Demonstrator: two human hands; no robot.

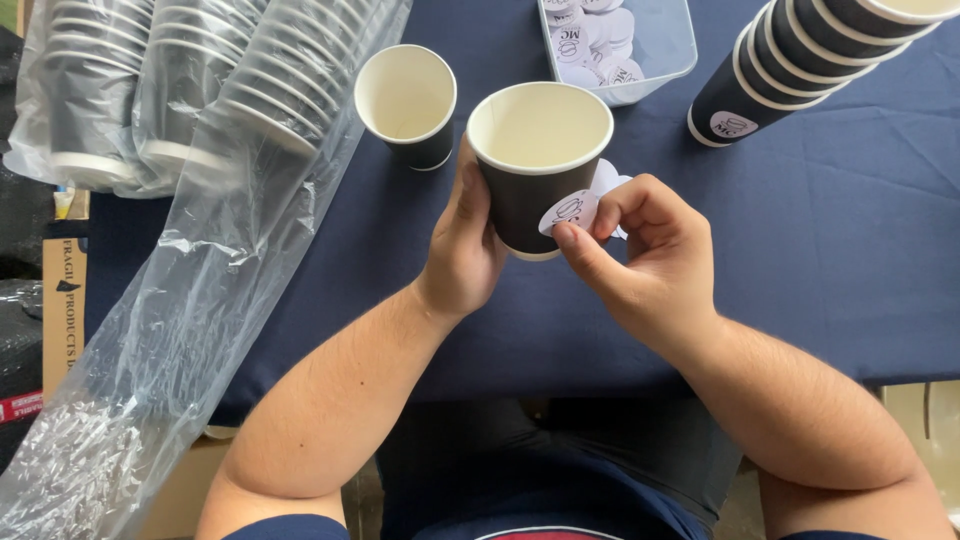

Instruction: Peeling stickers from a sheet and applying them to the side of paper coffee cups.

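1. My left hand (465,245) wraps the dark paper cup (530,190), held upright above the blue tablecloth (830,250).
2. My right hand (650,260) pinches a round white sticker (568,212) against the cup's side; the sheet behind it is mostly hidden.
3. The cup stack (790,60) and the sticker tub (625,45) are cut off at the top edge.

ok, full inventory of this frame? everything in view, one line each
held cup: 1, black, white inside, in left hand
round sticker: 1, white, on held cup's side under right thumb
sticker backing: 1, white, behind right fingers
loose cup: 1, black, upright on table
stickered cup stack: 1, black, top right, lying
clear tub: 1, holds white stickers
bagged cup sleeves: several, top left
tablecloth: 1, navy
left hand: grips cup
right hand: presses sticker
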